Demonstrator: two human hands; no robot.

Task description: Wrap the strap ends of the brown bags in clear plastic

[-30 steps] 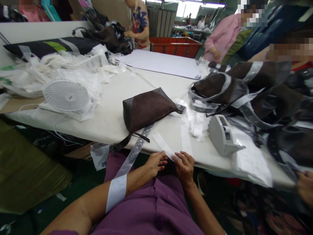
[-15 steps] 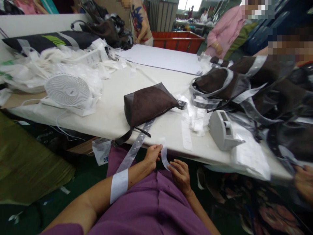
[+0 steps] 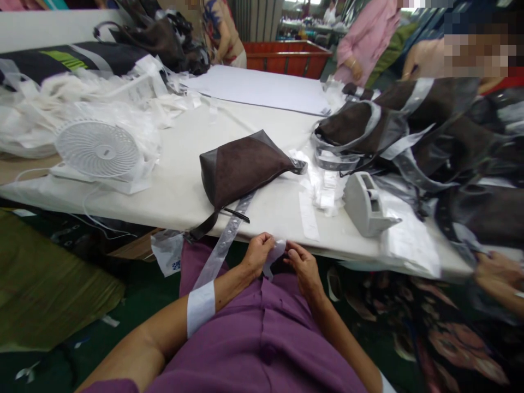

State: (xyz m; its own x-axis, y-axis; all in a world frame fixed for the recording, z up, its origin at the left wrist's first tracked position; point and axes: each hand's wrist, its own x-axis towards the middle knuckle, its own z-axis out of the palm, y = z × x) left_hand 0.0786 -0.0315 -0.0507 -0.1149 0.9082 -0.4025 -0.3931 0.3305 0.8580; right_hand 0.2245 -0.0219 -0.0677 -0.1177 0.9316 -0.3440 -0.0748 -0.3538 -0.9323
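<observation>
Just off the table's front edge, my left hand [image 3: 257, 254] pinches a short, translucent white strip [image 3: 279, 250] that curls and hangs down. Thumb and fingers of my right hand [image 3: 303, 266] are closed at the strip's other side; its exact grip is partly hidden. Ahead of both hands, a dark brown bag [image 3: 244, 170] with black corners lies on its side on the table. Its black strap [image 3: 205, 226] reaches the edge. From under the bag, a clear strap with a row of dots [image 3: 225, 242] runs down beside my left forearm, which has a white band [image 3: 201, 309] around it.
A grey tape dispenser [image 3: 363, 204] and white strips [image 3: 308, 215] lie to the right, before piled brown bags [image 3: 446, 142]. At left are a white fan [image 3: 100, 147] and crumpled plastic [image 3: 94, 93]. A co-worker's hand [image 3: 497, 270] is at far right.
My right hand has risen from the strip's lower end to near its top, and the strip has curled between my hands. The view has shifted slightly.
</observation>
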